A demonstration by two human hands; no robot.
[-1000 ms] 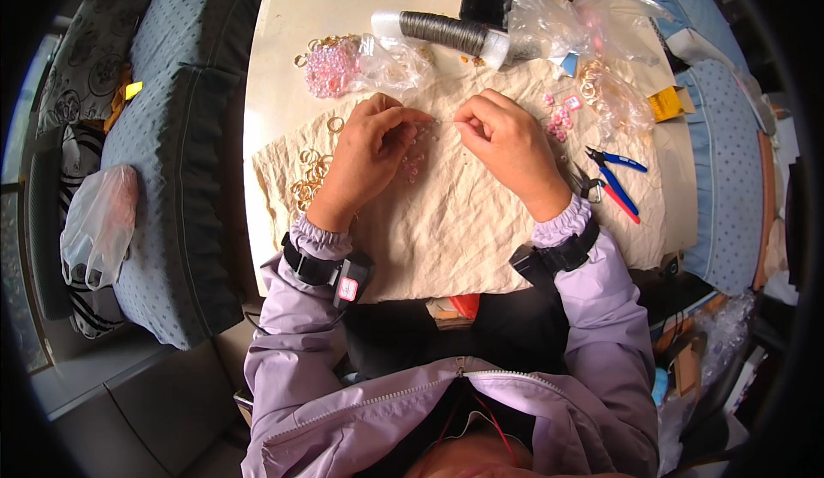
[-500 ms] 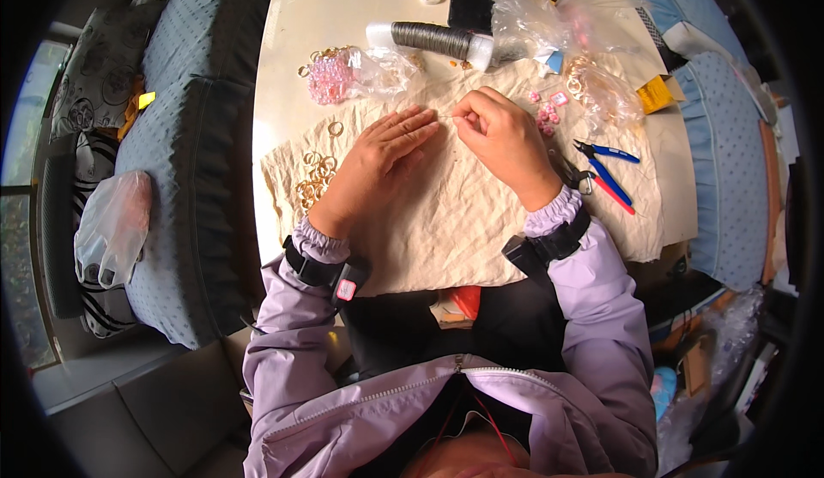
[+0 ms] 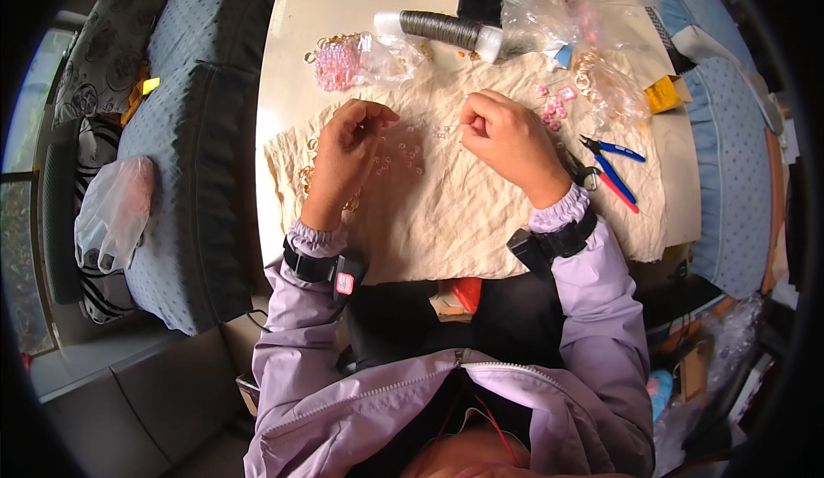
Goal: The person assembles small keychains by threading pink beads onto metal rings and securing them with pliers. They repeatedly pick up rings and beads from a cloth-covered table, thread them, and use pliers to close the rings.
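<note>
Bright, even daylight — sharp centre, edges bent and dark.

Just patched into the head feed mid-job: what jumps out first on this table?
Both hands sit mid-table on a crumpled beige cloth: the left hand and right hand each have their fingers pinched above a scatter of small pale pink beads. Behind them lie a clear tube of dark coiled wire and a plastic bag of pink beads. Blue-and-red-handled pliers lie on the cloth's right side.

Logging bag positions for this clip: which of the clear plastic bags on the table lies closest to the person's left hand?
The bag of pink beads at the cloth's upper-left corner, just beyond the left hand; the other bags lie beyond the right hand.
</note>
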